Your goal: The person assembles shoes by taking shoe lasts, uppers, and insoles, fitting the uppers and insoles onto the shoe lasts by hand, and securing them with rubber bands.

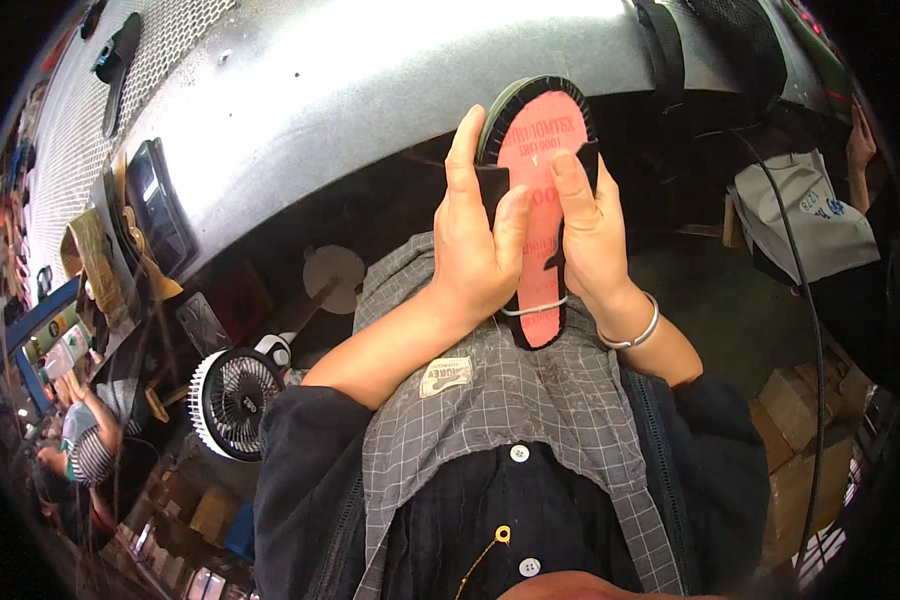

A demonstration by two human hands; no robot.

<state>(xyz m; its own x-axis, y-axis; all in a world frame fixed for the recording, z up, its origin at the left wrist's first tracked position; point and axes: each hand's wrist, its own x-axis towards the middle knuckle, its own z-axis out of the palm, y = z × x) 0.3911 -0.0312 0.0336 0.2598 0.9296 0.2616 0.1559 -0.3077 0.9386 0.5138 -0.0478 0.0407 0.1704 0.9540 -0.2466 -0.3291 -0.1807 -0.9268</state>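
Between my two hands is an unfinished shoe [548, 120], sole side up, its rounded toe pointing away from me. A pink insole board [540, 240] with printing fills its underside. Black upper material is pleated over the board's edge around the toe. My left hand [467, 240] grips the left side, thumb along the rim of the board. On the other side my right hand [595, 235] holds on, its thumb pressed onto the pink surface. A thin whitish cord [538, 311] crosses the narrow heel end, which sits over my checked apron.
Ahead curves a grey metal workbench [370, 110], with a dark tray [158, 200] at its left. A small fan [235, 402] is at lower left. A black cable [810, 300] hangs at right, beside a grey bag [805, 215] and cardboard boxes [810, 430]. Other people sit at both sides.
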